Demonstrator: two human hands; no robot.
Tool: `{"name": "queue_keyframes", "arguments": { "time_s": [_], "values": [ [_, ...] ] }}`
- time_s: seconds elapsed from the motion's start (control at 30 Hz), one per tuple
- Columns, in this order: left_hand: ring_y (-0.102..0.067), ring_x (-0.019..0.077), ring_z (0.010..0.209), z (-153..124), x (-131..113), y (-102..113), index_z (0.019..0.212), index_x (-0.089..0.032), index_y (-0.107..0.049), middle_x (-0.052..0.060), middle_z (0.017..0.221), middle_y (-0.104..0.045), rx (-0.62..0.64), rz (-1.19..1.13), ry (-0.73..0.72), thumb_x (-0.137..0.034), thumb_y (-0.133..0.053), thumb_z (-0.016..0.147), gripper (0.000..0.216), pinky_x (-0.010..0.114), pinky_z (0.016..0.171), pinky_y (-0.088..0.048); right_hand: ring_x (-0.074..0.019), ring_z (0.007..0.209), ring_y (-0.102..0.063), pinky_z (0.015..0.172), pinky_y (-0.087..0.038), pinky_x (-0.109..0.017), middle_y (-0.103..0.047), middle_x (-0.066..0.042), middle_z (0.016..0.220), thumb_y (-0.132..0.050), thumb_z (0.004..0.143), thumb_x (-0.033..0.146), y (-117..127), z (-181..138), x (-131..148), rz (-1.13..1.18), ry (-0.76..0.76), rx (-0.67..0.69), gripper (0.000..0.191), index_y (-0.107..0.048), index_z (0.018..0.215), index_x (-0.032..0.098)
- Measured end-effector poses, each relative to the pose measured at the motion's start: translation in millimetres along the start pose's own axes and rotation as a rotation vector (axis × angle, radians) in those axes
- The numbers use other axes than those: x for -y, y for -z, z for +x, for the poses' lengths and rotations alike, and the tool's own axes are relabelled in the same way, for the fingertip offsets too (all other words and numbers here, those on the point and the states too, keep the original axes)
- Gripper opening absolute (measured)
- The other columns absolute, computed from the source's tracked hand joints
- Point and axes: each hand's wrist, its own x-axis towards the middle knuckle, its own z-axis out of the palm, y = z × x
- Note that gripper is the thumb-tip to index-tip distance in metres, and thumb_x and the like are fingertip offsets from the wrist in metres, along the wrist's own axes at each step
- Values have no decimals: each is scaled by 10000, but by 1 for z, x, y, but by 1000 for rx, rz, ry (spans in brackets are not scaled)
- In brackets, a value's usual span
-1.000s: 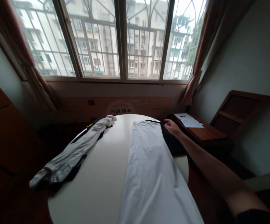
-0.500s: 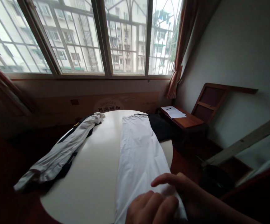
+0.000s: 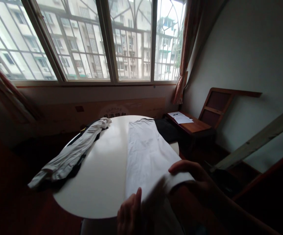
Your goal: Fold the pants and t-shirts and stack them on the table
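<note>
A long white garment (image 3: pixel 146 147) lies flat on the round white table (image 3: pixel 102 179), running from the far rim over the near one. The frames do not show whether it is trousers or a shirt. My right hand (image 3: pixel 195 174) pinches its right edge and holds a fold up off the surface. Low in the view, my left hand (image 3: pixel 130 210) is closed at the near left edge of the cloth, thumb up; its grip is partly hidden. Blur covers the cloth between both hands.
Rumpled white and black clothes (image 3: pixel 75 151) drape over the table's left side. A dark cloth or seat (image 3: pixel 167 130) is beyond the right rim. A wooden chair (image 3: pixel 200 125) with papers (image 3: pixel 180 117) stands near the wall, under barred windows (image 3: pixel 131 49).
My right hand has risen and moved right, lifting the garment's right edge. My left hand has shifted left. The view has moved slightly, showing more of the table's near rim.
</note>
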Motion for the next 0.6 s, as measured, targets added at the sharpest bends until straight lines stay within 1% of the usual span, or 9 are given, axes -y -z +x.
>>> {"name": "queue_keyframes", "arguments": {
  "time_s": [0.07,0.17,0.2,0.27,0.33,0.4,0.47,0.53,0.6],
  "values": [
    [-611,291,1105,7,-4,-1,1516,-193,-363,170,1229,-611,-17,7,-13,-270,-573,951,608,439,891,-550,-194,722,-718,650,-597,-277,-742,-91,871,-814,766,503,-3,4,2,30,-7,34,420,-781,986,147],
    [-561,323,1217,29,-14,-5,1496,-183,-373,192,1316,-563,-10,3,-55,-259,-615,928,622,460,957,-535,-200,764,-737,684,-619,-293,-756,-90,890,-816,797,379,-9,12,6,66,-4,104,307,-782,998,149],
    [-563,323,1209,37,-16,-6,1504,-156,-354,201,1313,-562,-19,9,-73,-245,-604,932,630,457,949,-540,-201,771,-741,690,-624,-300,-759,-87,893,-814,799,347,-11,15,7,91,0,118,288,-779,1006,150],
    [-595,302,1129,52,-13,-6,1511,-95,-321,207,1257,-589,-38,24,-86,-199,-555,944,622,428,886,-565,-203,779,-746,707,-634,-321,-759,-85,912,-808,805,315,-13,18,9,147,14,113,270,-772,1014,147],
    [-619,269,1041,58,-5,-1,1499,-92,-338,180,1206,-621,-26,40,-64,-148,-506,945,582,391,821,-578,-203,774,-749,717,-636,-332,-758,-86,923,-814,800,301,-12,18,10,172,6,93,273,-767,1017,143],
    [-626,249,1023,53,8,9,1471,-129,-393,149,1199,-638,32,47,-50,-108,-474,933,544,378,820,-577,-194,731,-747,689,-628,-308,-758,-79,893,-829,786,322,-8,14,9,163,-6,46,279,-772,995,147],
    [-628,243,1048,38,20,22,1416,-163,-466,128,1201,-646,76,51,-47,-105,-464,926,493,381,846,-571,-189,695,-737,657,-609,-283,-756,-76,850,-840,766,402,-2,6,7,125,-2,-8,315,-782,952,155],
    [-641,233,1032,19,28,32,1325,-182,-548,111,1173,-662,101,47,-55,-132,-476,929,406,361,826,-569,-206,742,-730,689,-598,-291,-757,-91,853,-834,737,519,4,-7,4,51,10,-44,401,-791,904,157],
    [-657,216,993,0,33,37,1213,-200,-615,92,1139,-678,89,41,-48,-141,-494,934,310,327,784,-563,-238,846,-725,770,-589,-322,-764,-114,912,-815,727,586,9,-26,1,-34,-25,-47,462,-798,914,164]
  ]
}}
